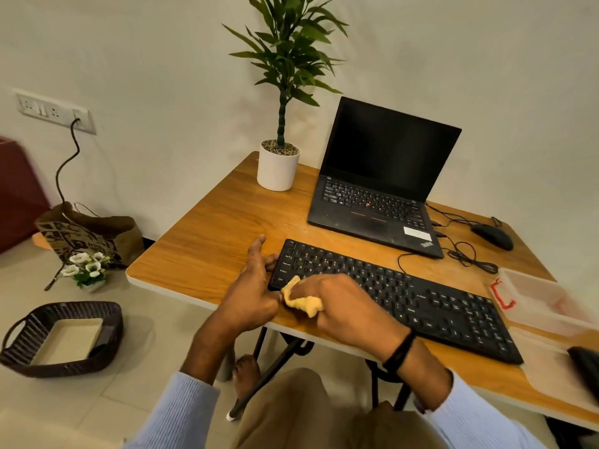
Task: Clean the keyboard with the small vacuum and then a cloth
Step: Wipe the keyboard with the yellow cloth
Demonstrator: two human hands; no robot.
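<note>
A long black keyboard [421, 296] lies slanted along the front of the wooden table [220, 222]. My right hand [343, 303] is closed on a bunched yellow cloth [303, 299] and presses it against the keyboard's near left corner. My left hand [252, 293] rests against the keyboard's left end, fingers touching its side and thumb raised. A dark object [586, 367] at the far right edge is cut off; I cannot tell if it is the small vacuum.
An open black laptop [379, 186] stands behind the keyboard, a potted plant [278, 163] to its left, a wired mouse [492, 236] and cables to its right. Clear plastic box [544, 299] sits at right. On the floor: wicker basket [61, 338], paper bag [90, 234], small flowers [86, 267].
</note>
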